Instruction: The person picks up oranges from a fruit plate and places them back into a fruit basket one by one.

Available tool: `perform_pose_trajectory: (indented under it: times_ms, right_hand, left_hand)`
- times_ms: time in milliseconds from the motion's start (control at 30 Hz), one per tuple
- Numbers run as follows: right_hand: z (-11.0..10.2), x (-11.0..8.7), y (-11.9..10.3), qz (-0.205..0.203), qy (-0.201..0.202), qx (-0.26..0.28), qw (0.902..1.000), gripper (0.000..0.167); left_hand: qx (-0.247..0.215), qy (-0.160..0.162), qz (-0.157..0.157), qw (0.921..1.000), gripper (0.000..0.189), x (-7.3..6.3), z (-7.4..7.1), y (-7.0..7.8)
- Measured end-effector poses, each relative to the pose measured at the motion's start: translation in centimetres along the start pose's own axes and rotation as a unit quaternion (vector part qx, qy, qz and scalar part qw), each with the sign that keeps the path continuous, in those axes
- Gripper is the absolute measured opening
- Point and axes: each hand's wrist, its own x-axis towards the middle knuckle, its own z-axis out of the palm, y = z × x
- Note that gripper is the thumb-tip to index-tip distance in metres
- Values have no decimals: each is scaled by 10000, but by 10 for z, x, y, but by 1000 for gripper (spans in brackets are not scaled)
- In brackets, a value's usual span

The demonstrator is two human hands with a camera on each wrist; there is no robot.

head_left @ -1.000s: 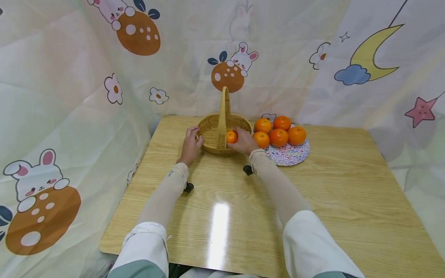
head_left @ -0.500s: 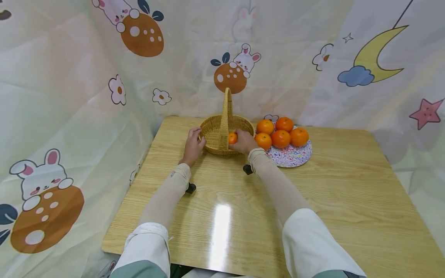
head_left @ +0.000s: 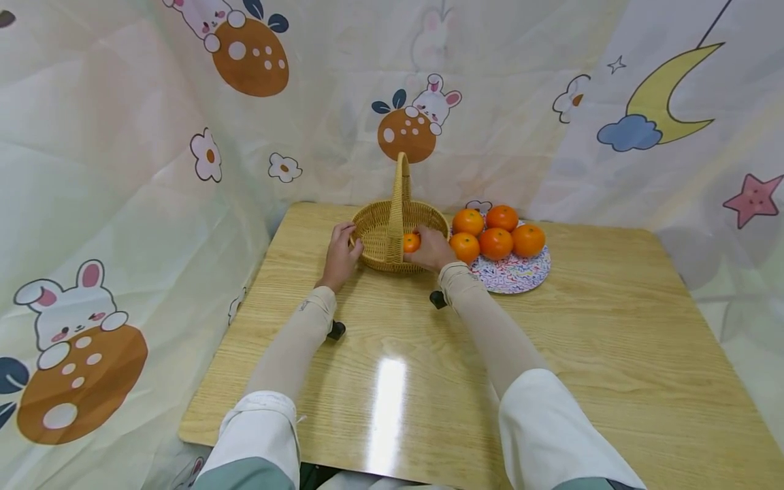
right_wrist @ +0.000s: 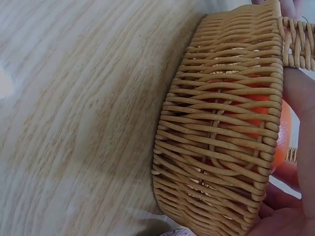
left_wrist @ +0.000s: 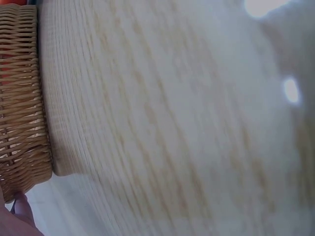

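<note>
A wicker basket (head_left: 373, 255) with a tall arched handle stands near the table's far edge. My left hand (head_left: 339, 260) holds its left rim, thumb and fingers on either side; the left wrist view catches only a thumb (left_wrist: 23, 209) at the basket wall. Over the right rim reaches my right hand (head_left: 433, 250), its thumb and fingers round an orange (head_left: 411, 242) inside the basket, right of the handle. Through the weave in the right wrist view, that orange (right_wrist: 283, 135) shows partly; whether it rests on the bottom I cannot tell.
Right beside the basket lies a round speckled plate (head_left: 514, 278) bearing several oranges (head_left: 495, 243). The wooden table (head_left: 588, 340) stretches to the right and toward me. A printed cloth (head_left: 331, 102) hangs behind the table and along its left side.
The scene shifts slightly as the head camera moves. Both hands stay at the basket, and the right one keeps the orange low inside it, with hardly any movement.
</note>
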Motion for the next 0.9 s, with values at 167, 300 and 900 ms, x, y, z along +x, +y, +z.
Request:
perform_pose_trajectory:
  times_ms: [167,300,900]
  right_hand:
    - [-1,-1,3,-87,97,107,9999,72]
    - [-4,-4,6,-118,218,411,9989,77]
    - [-30,-21,47,-314,1515,1908,9694,70]
  left_hand:
    - [-23,-16,-3,10000,40,0,0,2]
    - [-73,-57,34,10000,40,1,1,0]
    - [-148,7,-75,9999,40,0,0,-4]
